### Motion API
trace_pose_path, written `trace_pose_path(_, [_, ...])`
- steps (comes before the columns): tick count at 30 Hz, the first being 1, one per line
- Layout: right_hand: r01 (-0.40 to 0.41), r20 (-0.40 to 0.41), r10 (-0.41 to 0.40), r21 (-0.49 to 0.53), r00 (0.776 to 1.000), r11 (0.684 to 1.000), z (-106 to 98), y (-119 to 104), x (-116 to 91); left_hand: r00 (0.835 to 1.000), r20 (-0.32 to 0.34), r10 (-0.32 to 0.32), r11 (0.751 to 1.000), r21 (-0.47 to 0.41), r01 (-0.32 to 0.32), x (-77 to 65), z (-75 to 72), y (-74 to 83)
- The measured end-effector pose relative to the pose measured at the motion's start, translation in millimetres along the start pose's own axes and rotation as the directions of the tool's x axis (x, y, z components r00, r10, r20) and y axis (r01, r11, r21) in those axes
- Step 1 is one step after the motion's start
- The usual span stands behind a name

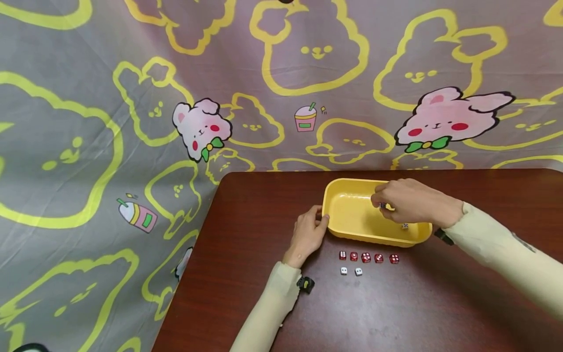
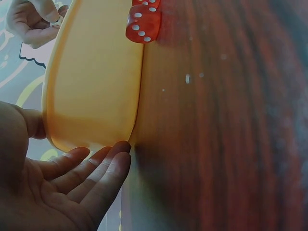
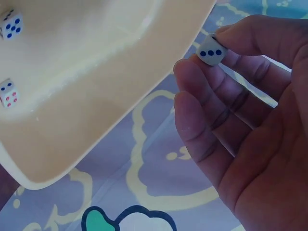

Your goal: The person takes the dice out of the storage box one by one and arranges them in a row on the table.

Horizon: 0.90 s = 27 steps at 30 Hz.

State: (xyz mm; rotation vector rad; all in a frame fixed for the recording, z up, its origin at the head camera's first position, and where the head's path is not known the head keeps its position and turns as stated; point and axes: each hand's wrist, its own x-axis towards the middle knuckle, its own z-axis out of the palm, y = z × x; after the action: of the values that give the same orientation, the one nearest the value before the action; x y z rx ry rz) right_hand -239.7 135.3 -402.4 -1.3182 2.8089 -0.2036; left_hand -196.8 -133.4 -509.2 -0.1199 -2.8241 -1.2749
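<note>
My left hand rests at the left end of a yellow plastic tray. In the left wrist view its thumb touches the rim and its nearly straight fingers lie against the outer wall. Over the tray's right half, my right hand pinches a small white die between thumb and fingertips. Three blue pips face the right wrist camera. Inside the tray lie two more white dice: one die shows five blue pips, the other die has red and blue pips. My right hand partly hides the tray floor in the head view.
In front of the tray, several red dice form a row on the dark wooden table. Two white dice, a left one and a right one, sit nearer me. A cartoon-print cloth hangs behind and left.
</note>
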Motion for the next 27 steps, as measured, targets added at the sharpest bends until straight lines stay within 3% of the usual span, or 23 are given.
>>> trace_pose_path(27, [0.159,-0.119,-0.166,-0.062,0.979,0.985,8.7,-42.6,-20.1,1.000,0.009,-0.016,1.000,0.006,0.016,0.8,1.9,-0.6])
